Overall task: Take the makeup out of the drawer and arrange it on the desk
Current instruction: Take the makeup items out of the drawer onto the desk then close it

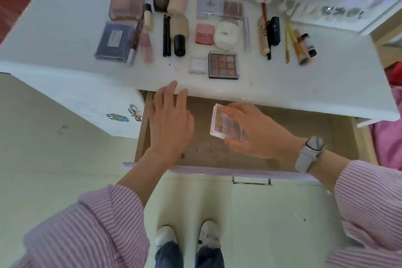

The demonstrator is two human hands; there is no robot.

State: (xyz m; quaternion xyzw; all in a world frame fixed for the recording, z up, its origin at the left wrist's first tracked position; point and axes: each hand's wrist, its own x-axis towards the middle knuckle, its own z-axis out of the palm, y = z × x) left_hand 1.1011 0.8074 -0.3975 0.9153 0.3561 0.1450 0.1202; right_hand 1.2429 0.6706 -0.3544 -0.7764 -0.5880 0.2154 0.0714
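Eyeshadow palette [226, 123] is over the open drawer [282, 137], right hand [258, 135] fingers pinching its edges. Left hand [170, 119] fingers loosely spread, empty. Lift it level, clear the counter [282, 85] lip, set beside the brown palette [223, 64], square to the row.

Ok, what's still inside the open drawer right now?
Only one item shows: a pink eyeshadow palette, gripped by the right hand above the drawer floor. The left hand holds nothing. The visible floor is bare wood; the desk edge hides the drawer's back.
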